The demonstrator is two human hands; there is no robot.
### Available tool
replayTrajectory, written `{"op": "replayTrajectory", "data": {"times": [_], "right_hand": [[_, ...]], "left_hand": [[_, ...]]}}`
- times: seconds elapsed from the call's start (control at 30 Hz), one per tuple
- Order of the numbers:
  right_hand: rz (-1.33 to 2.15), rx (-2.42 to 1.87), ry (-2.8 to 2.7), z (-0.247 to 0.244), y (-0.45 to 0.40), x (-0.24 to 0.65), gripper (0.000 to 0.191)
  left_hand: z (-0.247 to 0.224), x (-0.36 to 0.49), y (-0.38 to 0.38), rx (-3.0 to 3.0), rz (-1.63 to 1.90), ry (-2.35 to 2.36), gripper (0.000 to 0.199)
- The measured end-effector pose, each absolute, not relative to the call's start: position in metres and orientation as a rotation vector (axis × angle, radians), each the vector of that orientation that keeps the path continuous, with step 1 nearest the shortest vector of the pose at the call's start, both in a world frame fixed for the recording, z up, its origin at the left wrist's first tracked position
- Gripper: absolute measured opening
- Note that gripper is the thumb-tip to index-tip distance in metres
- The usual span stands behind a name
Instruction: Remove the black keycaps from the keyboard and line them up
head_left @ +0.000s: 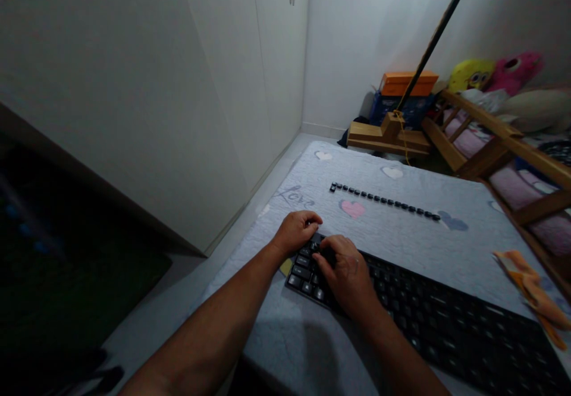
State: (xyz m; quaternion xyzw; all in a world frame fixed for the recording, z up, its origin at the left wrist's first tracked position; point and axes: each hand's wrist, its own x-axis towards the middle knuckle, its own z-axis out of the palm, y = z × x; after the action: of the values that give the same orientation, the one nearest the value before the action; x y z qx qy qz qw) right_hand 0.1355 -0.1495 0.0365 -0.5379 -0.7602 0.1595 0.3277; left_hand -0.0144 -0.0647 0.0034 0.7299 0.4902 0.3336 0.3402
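Can read one word, "Love" (pixel 294 197), in grey script on the quilt (pixel 428 244), just beyond the left hand (pixel 295 231); cannot make out the legends on the keyboard (pixel 428 310), too small and dim. On the same pale quilt, shows a pink heart (pixel 352 209) beyond the right hand (pixel 348 268) and a grey heart (pixel 452 220) farther to the right. Well to the right of both hands, shows an orange cloth (pixel 520 265), crumpled near the keyboard. Left of the hands, shows a white wardrobe (pixel 232 87); well beyond them, a pale wall (pixel 357 27), a wooden stand (pixel 388 137) with a dark pole (pixel 435 39), an orange box (pixel 408 84) atop a blue box (pixel 381 107), and, farther right, a wooden rail (pixel 499 128) with a yellow toy (pixel 468 75) and a pink toy (pixel 517 74) behind. Rests the left hand at the keyboard's far left corner, fingers curled toward the thumb; cannot tell whether pinching anything. Holds the right hand just beside the left, over the keyboard's left end, thumb and fingers bent, tips partly hidden; cannot tell whether gripping a key. Stretches the keyboard rightward from beneath the right hand. Beyond both hands, sets out a row of loose keys (pixel 384 200), ending at the grey heart.
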Motion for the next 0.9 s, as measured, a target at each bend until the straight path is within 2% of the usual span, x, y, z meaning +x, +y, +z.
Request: {"op": "replayTrajectory", "data": {"times": [0.9], "right_hand": [[0.64,-1.525,-1.893,0.044,-0.128,0.139,0.003]], "left_hand": [[0.002,-0.016,-0.064,1.963,0.859,1.232,0.021]]}}
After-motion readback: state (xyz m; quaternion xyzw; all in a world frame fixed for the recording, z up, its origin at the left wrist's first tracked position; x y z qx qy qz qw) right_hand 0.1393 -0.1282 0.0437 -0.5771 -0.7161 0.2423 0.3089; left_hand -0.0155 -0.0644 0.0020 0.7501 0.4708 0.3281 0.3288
